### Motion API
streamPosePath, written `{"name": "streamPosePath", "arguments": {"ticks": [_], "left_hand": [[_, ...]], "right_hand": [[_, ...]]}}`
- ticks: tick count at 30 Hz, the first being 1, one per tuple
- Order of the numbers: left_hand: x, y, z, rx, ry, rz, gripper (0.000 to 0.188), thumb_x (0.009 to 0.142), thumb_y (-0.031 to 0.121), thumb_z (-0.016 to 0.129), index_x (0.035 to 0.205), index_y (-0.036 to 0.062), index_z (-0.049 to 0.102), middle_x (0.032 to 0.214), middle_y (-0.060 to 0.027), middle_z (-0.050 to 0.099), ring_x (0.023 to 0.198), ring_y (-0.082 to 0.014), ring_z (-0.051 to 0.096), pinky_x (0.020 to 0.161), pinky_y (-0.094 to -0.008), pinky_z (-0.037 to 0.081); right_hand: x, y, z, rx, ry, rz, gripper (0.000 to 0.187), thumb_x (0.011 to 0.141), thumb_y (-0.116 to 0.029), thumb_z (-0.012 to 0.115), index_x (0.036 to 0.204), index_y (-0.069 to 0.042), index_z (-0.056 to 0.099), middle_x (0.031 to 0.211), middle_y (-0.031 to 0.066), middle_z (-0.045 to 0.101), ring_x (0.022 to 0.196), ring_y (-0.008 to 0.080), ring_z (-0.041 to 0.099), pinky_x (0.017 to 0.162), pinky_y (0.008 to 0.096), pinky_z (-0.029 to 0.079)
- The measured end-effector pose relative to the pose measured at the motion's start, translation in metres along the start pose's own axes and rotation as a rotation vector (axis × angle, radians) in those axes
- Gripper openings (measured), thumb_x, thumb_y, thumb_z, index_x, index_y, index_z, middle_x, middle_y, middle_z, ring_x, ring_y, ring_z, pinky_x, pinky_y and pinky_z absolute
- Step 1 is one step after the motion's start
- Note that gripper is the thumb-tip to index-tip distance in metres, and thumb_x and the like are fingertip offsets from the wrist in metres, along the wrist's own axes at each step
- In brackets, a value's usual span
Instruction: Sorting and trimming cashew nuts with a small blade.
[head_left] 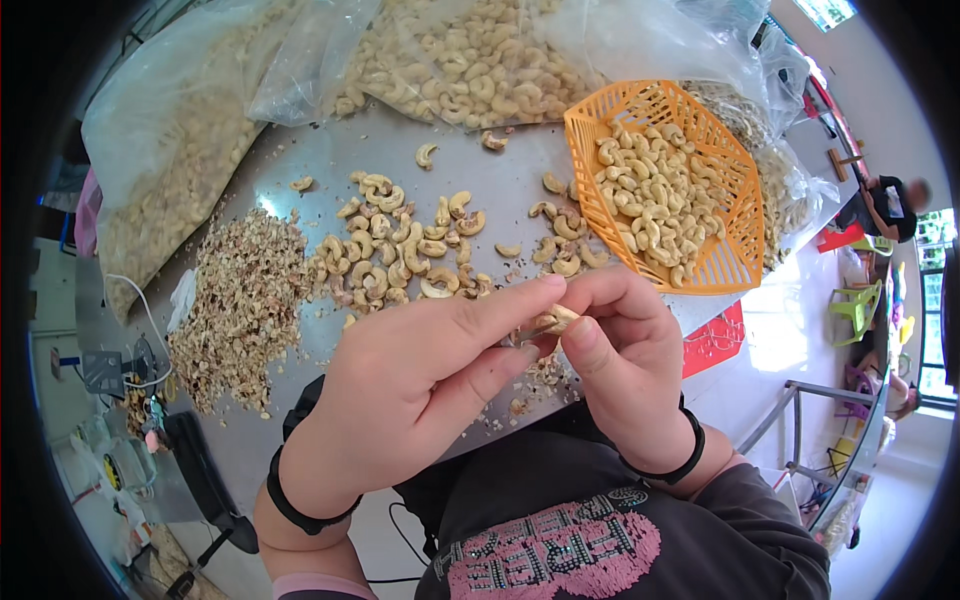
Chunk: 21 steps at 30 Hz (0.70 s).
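Note:
A pale cashew nut (556, 319) is pinched between the thumb and bent fingers of my right hand (625, 365). My left hand (425, 365) meets it from the other side, with thumb and index finger closed together against the nut. Something small and thin seems to sit in the left fingertips, but I cannot make it out. Just beyond my hands lies a loose pile of cashews (400, 245), some with brown skin on them. A smaller group of cashews (567, 240) lies beside the orange basket (735, 262), which holds many pale cashews.
A heap of skin flakes and crumbs (245, 300) covers the left of the metal table (300, 165). Clear plastic bags of cashews (180, 170) stand along the far side. A red sheet (715, 340) lies right of my hands. People sit farther off at right.

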<state>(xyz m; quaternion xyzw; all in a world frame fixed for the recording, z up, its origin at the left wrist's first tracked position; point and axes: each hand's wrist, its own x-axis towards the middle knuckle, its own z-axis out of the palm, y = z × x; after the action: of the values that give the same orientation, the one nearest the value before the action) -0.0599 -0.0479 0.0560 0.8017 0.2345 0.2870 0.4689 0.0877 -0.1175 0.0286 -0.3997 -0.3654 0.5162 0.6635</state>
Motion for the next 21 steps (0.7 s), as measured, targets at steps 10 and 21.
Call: {"name": "streamPosePath", "arguments": {"ticks": [10, 21], "left_hand": [[0.003, -0.010, 0.001, 0.272, 0.059, 0.211, 0.031, 0.071, 0.001, 0.056, 0.102, 0.0028, 0.057, 0.074, -0.0073, 0.059, 0.059, -0.0144, 0.054, 0.052, -0.0234, 0.041], [0.001, -0.005, -0.002, 0.038, 0.054, 0.045, 0.030, 0.072, 0.004, 0.056, 0.102, 0.0025, 0.057, 0.075, -0.0071, 0.060, 0.062, -0.0136, 0.055, 0.055, -0.0222, 0.041]], "right_hand": [[0.000, 0.001, -0.002, -0.080, -0.009, -0.015, 0.013, 0.078, -0.005, 0.057, 0.088, 0.001, 0.050, 0.080, 0.0030, 0.054, 0.072, 0.0073, 0.052, 0.063, 0.0191, 0.041], [0.003, -0.001, -0.004, 0.026, -0.101, 0.050, 0.016, 0.080, -0.011, 0.055, 0.088, 0.000, 0.047, 0.081, 0.0056, 0.054, 0.073, 0.0100, 0.053, 0.065, 0.0213, 0.043]]}}
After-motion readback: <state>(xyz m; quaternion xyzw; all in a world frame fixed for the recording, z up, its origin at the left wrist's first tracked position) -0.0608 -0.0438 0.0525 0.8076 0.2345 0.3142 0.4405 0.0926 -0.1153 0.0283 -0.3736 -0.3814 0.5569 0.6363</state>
